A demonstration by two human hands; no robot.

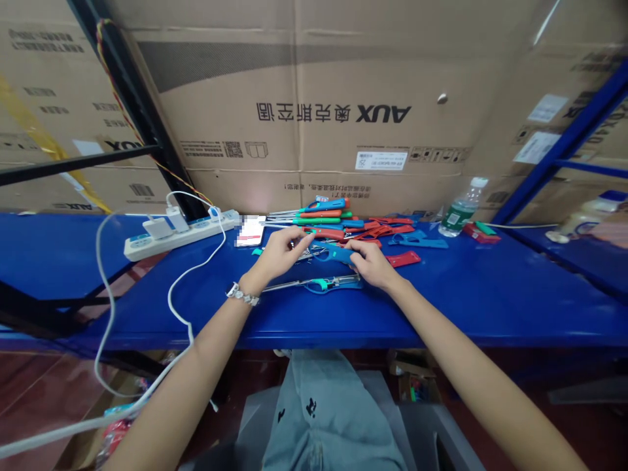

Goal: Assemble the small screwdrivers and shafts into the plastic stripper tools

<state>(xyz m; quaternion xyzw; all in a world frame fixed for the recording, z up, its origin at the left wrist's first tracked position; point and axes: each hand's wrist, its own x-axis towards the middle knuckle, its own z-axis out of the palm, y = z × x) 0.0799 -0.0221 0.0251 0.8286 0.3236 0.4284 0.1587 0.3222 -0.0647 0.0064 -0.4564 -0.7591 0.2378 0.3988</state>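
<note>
My right hand (370, 261) is closed on the end of a blue lighter shell (334, 254), held just above the blue table. At the shell's left side is my left hand (284, 252), thumb and forefinger bent together; anything between them is too small to make out. Nearer the table's front edge lies an opened blue lighter (326, 285) with a green trigger and a long metal rod. Behind my hands, assembled lighters (318, 213) in blue, orange and green form a pile. Red shell pieces (387, 229) and blue shell pieces (419, 240) lie to its right.
A white power strip (181, 234) with plugs and cables is at the left, beside a phone (250, 231). Toward the back right stand a water bottle (457, 212) and a red box (481, 233). Large cardboard boxes (314, 78) rise behind the table (471, 294).
</note>
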